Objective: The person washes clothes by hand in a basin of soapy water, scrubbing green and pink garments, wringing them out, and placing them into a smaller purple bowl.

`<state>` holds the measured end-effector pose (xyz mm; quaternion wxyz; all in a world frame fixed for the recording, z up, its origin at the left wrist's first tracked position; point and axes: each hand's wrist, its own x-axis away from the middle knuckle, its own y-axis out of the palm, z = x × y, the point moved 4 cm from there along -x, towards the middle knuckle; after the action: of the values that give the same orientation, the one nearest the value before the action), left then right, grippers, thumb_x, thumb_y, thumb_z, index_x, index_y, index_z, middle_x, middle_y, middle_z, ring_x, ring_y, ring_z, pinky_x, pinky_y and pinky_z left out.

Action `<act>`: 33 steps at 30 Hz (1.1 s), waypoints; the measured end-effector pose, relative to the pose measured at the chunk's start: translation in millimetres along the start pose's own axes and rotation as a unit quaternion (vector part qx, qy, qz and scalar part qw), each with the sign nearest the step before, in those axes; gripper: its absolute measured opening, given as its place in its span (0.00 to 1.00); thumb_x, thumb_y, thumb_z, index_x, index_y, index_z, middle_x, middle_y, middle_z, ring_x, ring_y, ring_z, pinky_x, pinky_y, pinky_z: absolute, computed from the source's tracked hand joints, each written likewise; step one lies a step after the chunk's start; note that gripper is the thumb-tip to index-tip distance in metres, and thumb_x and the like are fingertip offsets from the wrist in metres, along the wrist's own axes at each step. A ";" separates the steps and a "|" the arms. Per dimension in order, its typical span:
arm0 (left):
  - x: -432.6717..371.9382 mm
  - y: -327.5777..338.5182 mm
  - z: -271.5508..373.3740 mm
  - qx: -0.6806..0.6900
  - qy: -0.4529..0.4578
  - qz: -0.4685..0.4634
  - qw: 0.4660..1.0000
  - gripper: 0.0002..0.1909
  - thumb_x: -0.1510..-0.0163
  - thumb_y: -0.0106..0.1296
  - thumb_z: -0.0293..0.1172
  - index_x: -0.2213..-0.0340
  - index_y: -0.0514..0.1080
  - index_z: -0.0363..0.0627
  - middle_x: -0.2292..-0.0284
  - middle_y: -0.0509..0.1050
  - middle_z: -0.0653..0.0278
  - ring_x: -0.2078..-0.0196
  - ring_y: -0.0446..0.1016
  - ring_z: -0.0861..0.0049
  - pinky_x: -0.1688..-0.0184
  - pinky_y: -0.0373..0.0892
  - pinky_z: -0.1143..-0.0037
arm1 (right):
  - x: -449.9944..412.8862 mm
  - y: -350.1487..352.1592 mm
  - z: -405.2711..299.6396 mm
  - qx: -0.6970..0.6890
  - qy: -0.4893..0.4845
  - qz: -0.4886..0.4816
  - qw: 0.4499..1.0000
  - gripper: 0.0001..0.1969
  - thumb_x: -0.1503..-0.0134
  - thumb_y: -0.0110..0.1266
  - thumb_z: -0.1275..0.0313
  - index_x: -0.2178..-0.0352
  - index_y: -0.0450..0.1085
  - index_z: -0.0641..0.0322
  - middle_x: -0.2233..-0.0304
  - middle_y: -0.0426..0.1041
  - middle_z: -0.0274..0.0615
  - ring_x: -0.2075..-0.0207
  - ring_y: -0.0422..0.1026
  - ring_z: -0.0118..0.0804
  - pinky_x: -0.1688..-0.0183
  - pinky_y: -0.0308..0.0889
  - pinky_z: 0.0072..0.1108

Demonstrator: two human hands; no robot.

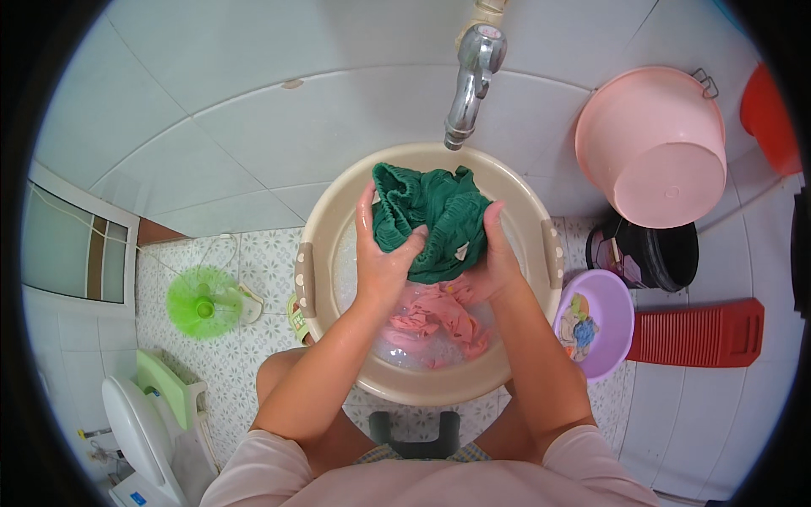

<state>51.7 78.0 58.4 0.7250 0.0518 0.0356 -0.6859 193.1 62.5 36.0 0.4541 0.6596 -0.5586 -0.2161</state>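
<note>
A bunched green garment with a gathered elastic edge and a small white tag is held up over a beige plastic basin. My left hand grips its left side, the thumb across the front. Around the right side curls my right hand, thumb up, its fingers partly hidden beneath the cloth. Below, a pink garment lies partly sunk in sudsy water. Both hands look wet.
Above the basin's far rim juts a chrome tap. To the right are a pink bucket, a black bucket, a purple basin holding small cloth items, and a red washboard. A green fan and a toilet stand left.
</note>
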 end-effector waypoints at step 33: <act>20.4 13.9 42.8 -0.097 0.199 -0.332 0.917 0.13 0.75 0.56 0.21 0.79 0.67 0.41 0.73 0.72 0.62 0.66 0.69 0.63 0.64 0.66 0.71 | 26.6 -9.7 58.1 0.041 0.148 0.038 0.987 0.19 0.47 0.40 0.59 0.58 0.64 0.59 0.61 0.69 0.42 0.63 0.70 0.38 0.61 0.68 0.28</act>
<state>65.9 53.3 98.7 0.4352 0.1014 0.2606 -0.8558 159.8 16.5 5.1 0.5119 0.6808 -0.5183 -0.0756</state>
